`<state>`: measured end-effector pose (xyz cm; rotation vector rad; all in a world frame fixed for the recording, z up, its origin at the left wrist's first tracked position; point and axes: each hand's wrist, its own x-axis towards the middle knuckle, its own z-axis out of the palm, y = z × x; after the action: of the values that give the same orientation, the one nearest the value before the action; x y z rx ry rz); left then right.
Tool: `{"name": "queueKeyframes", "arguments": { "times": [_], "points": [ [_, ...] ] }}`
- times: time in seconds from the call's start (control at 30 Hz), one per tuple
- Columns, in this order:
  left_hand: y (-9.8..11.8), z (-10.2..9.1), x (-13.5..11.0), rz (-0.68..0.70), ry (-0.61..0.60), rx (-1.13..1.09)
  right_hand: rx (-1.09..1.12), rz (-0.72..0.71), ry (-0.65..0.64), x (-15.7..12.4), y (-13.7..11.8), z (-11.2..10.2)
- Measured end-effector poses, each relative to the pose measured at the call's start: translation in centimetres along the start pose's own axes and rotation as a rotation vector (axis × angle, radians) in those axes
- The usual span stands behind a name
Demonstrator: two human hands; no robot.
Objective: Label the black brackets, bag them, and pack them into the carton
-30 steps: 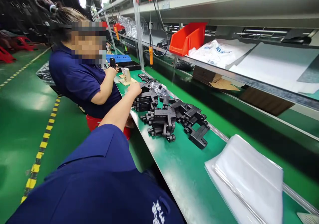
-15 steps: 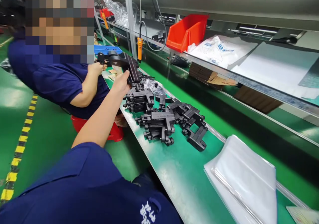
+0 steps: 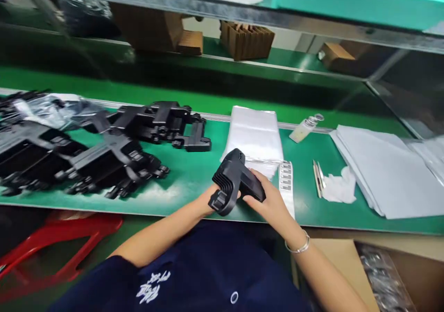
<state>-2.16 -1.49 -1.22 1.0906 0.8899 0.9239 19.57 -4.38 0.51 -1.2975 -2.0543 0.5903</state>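
A black T-shaped plastic bracket (image 3: 233,175) with a ribbed side is held just above the table's front edge. My right hand (image 3: 270,201) grips its right arm between thumb and fingers. My left hand (image 3: 212,200) is closed on it from behind and below, most of its fingers hidden by the part. Beyond it lies a stack of clear plastic bags (image 3: 255,134), with a strip of grey printed labels (image 3: 286,182) beside it. More black brackets (image 3: 104,161) lie piled on the green table to the left.
Right of the labels are a small clear bottle (image 3: 302,130), thin pointed tools (image 3: 317,178), a crumpled white tissue (image 3: 342,185) and white sheets (image 3: 391,173). A metal-edged shelf (image 3: 222,12) runs overhead. A red stool (image 3: 86,242) and an open cardboard box (image 3: 342,256) are below the table.
My view has swung right, away from the co-worker. My left hand has brought the bracket from the far-left pile to in front of me, and my right hand is now on it.
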Motion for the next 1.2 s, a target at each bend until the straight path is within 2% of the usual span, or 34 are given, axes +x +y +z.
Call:
{"name": "queueKeyframes", "arguments": {
  "times": [0.13, 0.17, 0.23, 0.3, 0.37, 0.47, 0.53, 0.57, 0.63, 0.7, 0.77, 0.83, 0.87, 0.97, 1.07, 1.13, 1.2],
  "points": [
    [0.3, 0.7, 2.0, -0.206, -0.254, -0.171, -0.262, -0.062, 0.031, -3.4, 1.9, -2.3],
    [0.3, 0.8, 2.4, -0.216, -0.258, -0.144, -0.324, -0.088, 0.019, -4.0, 2.0, -2.7],
    [-0.1, 1.1, 3.0, -0.161, -0.172, 0.013, -0.334, -0.128, -0.012, -4.6, 2.1, -3.2],
    [-0.6, 1.3, 3.0, -0.065, -0.055, 0.163, -0.176, -0.068, 0.012, -4.6, 2.4, -3.5],
    [-0.7, 1.2, 2.6, 0.035, 0.007, 0.258, 0.089, 0.147, 0.074, -4.4, 3.0, -3.4],
    [-0.2, 0.3, 1.6, 0.163, 0.000, 0.459, 0.548, 0.534, 0.031, -3.8, 4.1, -2.8],
    [0.3, -0.3, 1.0, 0.212, -0.018, 0.575, 0.757, 0.622, -0.048, -3.5, 4.2, -2.3],
    [0.5, -0.5, 0.7, 0.219, -0.012, 0.601, 0.781, 0.607, -0.044, -3.3, 4.1, -2.1],
    [0.4, -0.5, 0.4, 0.189, 0.025, 0.553, 0.637, 0.486, 0.024, -3.2, 3.5, -1.9],
    [0.1, -0.2, 0.4, 0.110, 0.068, 0.374, 0.345, 0.241, 0.116, -3.2, 2.8, -2.1],
    [-0.3, 0.2, 0.4, -0.007, 0.054, 0.140, 0.071, -0.066, 0.157, -3.3, 2.5, -2.4],
    [-0.4, 0.2, 0.2, -0.075, 0.005, -0.002, -0.089, -0.303, 0.159, -3.3, 2.6, -2.7],
    [-0.4, 0.0, 0.0, -0.062, -0.019, -0.006, -0.129, -0.363, 0.157, -3.3, 2.8, -2.7],
    [0.1, -1.2, -0.8, 0.135, -0.067, 0.224, -0.141, -0.343, 0.181, -3.3, 3.6, -2.3],
    [0.2, -2.7, -1.3, 0.431, -0.209, 0.533, -0.097, -0.247, 0.199, -3.5, 4.5, -1.4],
    [-0.1, -3.4, -1.4, 0.635, -0.279, 0.649, -0.079, -0.214, 0.213, -3.6, 4.8, -0.9],
    [-0.5, -3.8, -1.5, 0.744, -0.279, 0.692, -0.074, -0.203, 0.238, -3.6, 4.9, -0.5]
  ]
}}
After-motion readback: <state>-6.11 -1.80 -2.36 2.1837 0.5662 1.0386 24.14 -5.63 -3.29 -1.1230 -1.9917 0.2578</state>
